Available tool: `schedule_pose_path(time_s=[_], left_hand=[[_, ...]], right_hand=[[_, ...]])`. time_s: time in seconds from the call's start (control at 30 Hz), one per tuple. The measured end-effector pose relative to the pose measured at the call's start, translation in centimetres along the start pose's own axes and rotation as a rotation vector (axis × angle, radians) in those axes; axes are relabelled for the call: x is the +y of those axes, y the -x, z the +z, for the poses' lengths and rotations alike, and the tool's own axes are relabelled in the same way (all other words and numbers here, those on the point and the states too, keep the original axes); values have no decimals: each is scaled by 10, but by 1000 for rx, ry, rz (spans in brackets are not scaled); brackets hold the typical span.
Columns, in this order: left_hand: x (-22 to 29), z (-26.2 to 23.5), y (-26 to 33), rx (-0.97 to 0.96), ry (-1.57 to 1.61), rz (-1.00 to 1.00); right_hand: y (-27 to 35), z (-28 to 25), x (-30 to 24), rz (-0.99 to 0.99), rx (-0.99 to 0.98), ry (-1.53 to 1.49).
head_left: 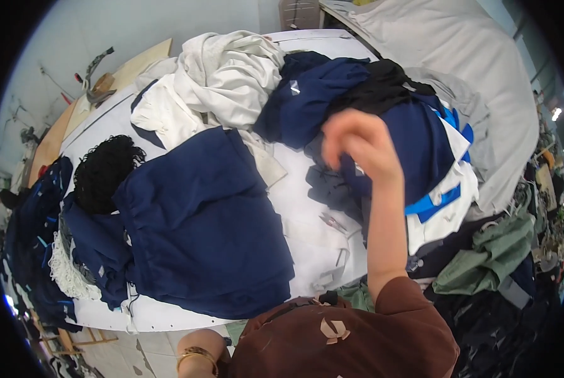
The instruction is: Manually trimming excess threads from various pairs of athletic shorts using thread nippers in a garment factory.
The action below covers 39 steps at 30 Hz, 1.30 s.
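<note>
My right hand point(359, 140) hangs above a heap of dark navy garments point(411, 151) on the right of the table. Motion smears its fingers, which look bent downward, and whether anything is between them cannot be made out. Of my left arm, only a bare part with a gold bangle point(197, 358) shows at the lower edge; the hand itself is out of sight. In front of me, left of centre, lies a flat stack of navy shorts or trousers point(206, 227) with a gathered waistband. Small thread snips point(332, 222) rest on the white tabletop point(307, 252).
White cloth point(231, 79) is piled at the back, beside more navy and black garments point(320, 94). A bundle of black cords point(109, 173) and white stringy cords point(71, 268) sit at the left. Green fabric point(486, 252) lies right; a grey sheet point(445, 44) covers something behind.
</note>
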<state>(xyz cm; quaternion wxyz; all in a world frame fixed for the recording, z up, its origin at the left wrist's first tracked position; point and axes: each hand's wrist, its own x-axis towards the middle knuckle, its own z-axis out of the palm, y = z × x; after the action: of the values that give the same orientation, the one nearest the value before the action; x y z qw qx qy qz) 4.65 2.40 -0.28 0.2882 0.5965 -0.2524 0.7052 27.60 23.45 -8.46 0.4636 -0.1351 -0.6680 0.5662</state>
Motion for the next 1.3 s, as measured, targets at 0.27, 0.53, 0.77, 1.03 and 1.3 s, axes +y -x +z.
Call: schedule_pose_path(time_s=[0.27, 0.53, 0.77, 1.03, 1.3], left_hand=[[-64, -12, 32, 68, -85, -971], [-107, -15, 76, 313, 219, -862], [-122, -25, 73, 139, 349, -831], [-78, -61, 89, 172, -89, -1637], [-17, -47, 137, 695, -514, -1753]], right_hand=[[-124, -147, 235, 424, 669, 1323], [-80, -140, 241, 182, 166, 1681], [-74, -90, 196, 485, -515, 1329], [-126, -145, 267, 628, 300, 1491], [-127, -209, 282, 610, 506, 1199]])
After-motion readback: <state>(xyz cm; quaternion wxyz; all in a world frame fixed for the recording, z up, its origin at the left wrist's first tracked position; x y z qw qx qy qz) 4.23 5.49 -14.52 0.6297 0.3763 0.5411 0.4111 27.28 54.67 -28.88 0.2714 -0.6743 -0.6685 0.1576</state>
